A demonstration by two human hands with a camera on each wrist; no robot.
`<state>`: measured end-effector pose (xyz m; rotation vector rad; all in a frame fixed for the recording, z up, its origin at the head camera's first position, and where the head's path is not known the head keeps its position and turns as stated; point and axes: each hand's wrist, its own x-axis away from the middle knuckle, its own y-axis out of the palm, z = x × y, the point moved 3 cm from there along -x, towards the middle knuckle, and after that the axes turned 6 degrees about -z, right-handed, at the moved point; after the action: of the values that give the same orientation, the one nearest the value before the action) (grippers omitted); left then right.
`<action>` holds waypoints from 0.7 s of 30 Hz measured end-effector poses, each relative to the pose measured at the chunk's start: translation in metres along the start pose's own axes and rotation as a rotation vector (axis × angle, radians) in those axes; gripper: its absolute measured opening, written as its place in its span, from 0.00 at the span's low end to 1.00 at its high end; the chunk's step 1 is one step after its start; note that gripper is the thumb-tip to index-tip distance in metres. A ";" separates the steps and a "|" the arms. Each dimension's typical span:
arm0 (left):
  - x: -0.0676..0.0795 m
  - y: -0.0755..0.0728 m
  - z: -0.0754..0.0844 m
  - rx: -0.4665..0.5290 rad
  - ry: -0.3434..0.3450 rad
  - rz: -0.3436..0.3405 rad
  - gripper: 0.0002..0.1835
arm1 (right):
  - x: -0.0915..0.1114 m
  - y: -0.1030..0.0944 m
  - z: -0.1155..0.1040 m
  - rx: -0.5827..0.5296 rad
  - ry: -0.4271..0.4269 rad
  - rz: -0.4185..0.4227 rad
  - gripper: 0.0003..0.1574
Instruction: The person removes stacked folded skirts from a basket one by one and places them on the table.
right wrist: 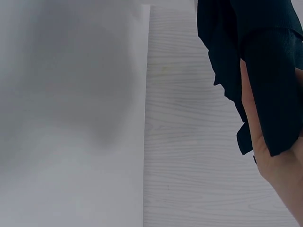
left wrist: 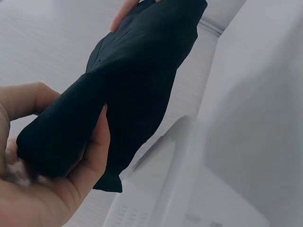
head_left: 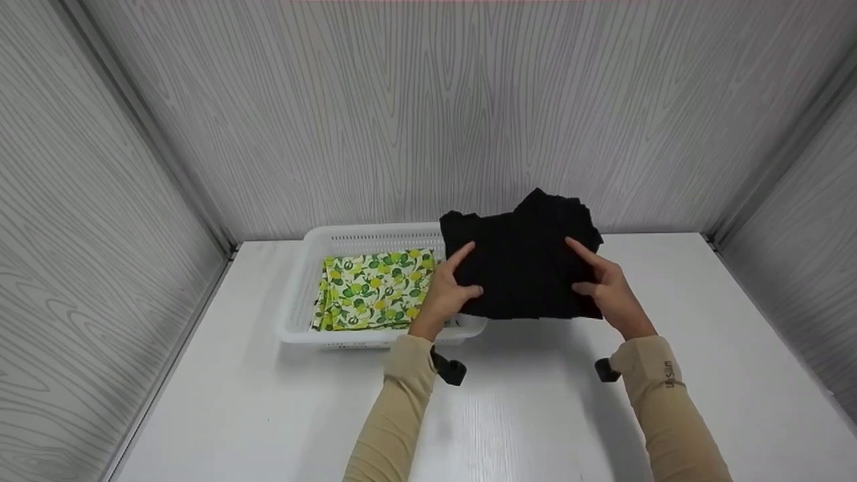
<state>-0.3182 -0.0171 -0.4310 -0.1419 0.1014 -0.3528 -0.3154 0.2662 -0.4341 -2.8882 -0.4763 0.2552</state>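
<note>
Both hands hold up a folded black cloth [head_left: 522, 268] above the table, just right of a white basket. My left hand [head_left: 447, 291] grips its left side, thumb and index finger on the face towards me. On the other side, my right hand [head_left: 606, 291] grips the right edge the same way. In the left wrist view the folded layers of the black cloth [left wrist: 137, 71] bulge between the thumb and fingers. The right wrist view shows the black cloth [right wrist: 272, 90] hanging in uneven folds over the fingers. Its left end overlaps the basket's right side in the head view.
The white plastic basket [head_left: 294, 294] stands at the back of the white table [head_left: 509, 415], left of the cloth. Inside lies a folded fabric [head_left: 375, 288] with a lemon and leaf print. Grey wood-grain panels [head_left: 415, 114] enclose the table at the back and sides.
</note>
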 end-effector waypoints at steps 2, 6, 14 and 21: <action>-0.002 0.006 -0.001 -0.004 -0.004 -0.009 0.44 | 0.003 -0.005 0.002 0.010 0.011 0.005 0.53; -0.007 0.018 -0.001 -0.019 -0.017 -0.024 0.46 | 0.008 -0.016 0.007 0.022 0.033 0.018 0.54; -0.015 0.048 -0.003 -0.063 -0.018 -0.036 0.48 | 0.020 -0.035 0.020 0.071 0.082 0.061 0.53; -0.016 0.063 -0.009 -0.083 -0.017 0.008 0.46 | 0.024 -0.043 0.029 0.067 0.122 0.079 0.54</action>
<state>-0.3135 0.0458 -0.4485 -0.2261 0.0995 -0.3399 -0.3121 0.3191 -0.4555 -2.8398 -0.3266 0.1044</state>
